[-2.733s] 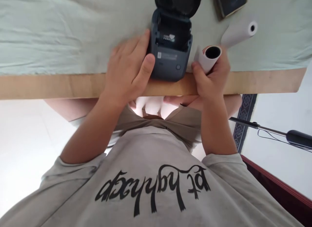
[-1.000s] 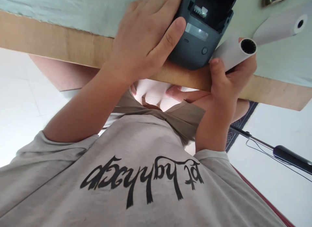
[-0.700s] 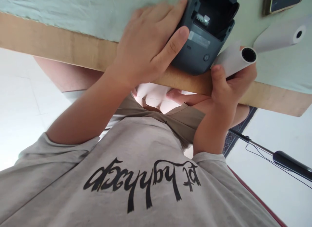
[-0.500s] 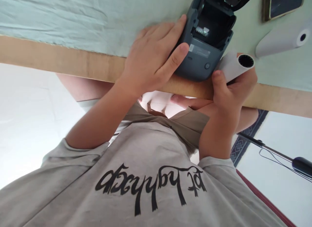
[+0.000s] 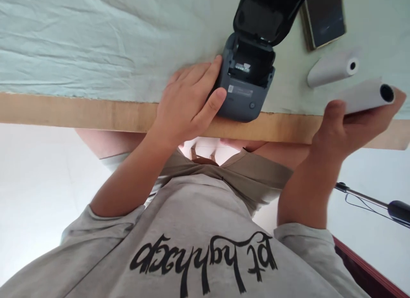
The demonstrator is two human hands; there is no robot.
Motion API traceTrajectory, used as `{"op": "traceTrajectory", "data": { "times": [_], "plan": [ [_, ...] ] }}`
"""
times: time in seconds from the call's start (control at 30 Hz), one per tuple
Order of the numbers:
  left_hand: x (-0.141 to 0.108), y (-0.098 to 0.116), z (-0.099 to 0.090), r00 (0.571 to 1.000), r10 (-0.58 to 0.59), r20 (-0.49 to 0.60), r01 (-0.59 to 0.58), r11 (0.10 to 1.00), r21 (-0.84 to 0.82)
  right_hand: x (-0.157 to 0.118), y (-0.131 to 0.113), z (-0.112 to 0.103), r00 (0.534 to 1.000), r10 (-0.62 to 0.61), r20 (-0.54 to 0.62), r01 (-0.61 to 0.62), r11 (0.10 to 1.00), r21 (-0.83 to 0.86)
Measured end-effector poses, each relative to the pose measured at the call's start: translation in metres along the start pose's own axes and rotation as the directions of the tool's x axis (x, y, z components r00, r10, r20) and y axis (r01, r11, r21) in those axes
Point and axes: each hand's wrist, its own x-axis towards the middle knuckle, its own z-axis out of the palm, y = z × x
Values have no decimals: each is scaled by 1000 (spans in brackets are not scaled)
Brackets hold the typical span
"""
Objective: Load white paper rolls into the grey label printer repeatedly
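A dark blue-grey label printer (image 5: 240,99) stands at the table's front edge with its black lid (image 5: 261,16) raised and its inner bay exposed. Against the printer's left side lies my left hand (image 5: 188,101), fingers stretched out and thumb touching the casing; nothing is grasped in it. Off to the right, my right hand (image 5: 349,129) is wrapped round a white paper roll (image 5: 361,97) with a dark hollow end. A second, thinner white roll (image 5: 333,69) with a small dark hole lies on the cloth just behind it.
A dark-screened phone (image 5: 325,18) lies at the back right. Pale green cloth (image 5: 80,42) covers the table, with a bare wooden edge (image 5: 73,114) along the front. Below on the right, a thin rod with a black handle (image 5: 399,210) and a cord shows.
My right hand has carried the paper roll away from the printer to the right. My left hand stays at the printer's side. The view has shifted, showing more of the raised lid.
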Motion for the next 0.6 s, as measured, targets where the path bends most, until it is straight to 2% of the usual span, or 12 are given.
{"op": "traceTrajectory", "data": {
  "times": [0.07,0.13,0.23,0.3,0.43,0.47,0.5,0.57,0.6],
  "plan": [
    [0,0,0,1000,7,-7,-6,999,39,14,24,-11,999,37,24,-34,990,-135],
    [-1,1,-1,1000,6,-13,-5,999,53,26,42,-15,988,151,41,-133,950,-284],
    [-2,1,-3,1000,15,3,-15,998,60,43,52,-8,933,360,-1,-312,808,-500],
    [-2,-1,-4,999,32,-1,-31,997,76,52,51,1,898,440,5,-368,758,-538],
    [-2,-6,-3,999,35,-20,-33,995,98,58,46,6,834,533,144,-394,757,-521],
    [-2,-6,-3,999,33,-19,-31,995,95,56,46,4,842,517,155,-370,762,-531],
    [-3,-7,-3,999,29,-20,-27,996,91,52,46,1,875,461,150,-317,778,-543],
    [-3,-7,-2,999,26,-30,-23,997,78,42,44,-6,964,234,127,-127,823,-554],
    [-4,-6,-2,999,29,-35,-26,997,69,36,42,-8,986,110,125,-25,841,-541]
  ]
}}
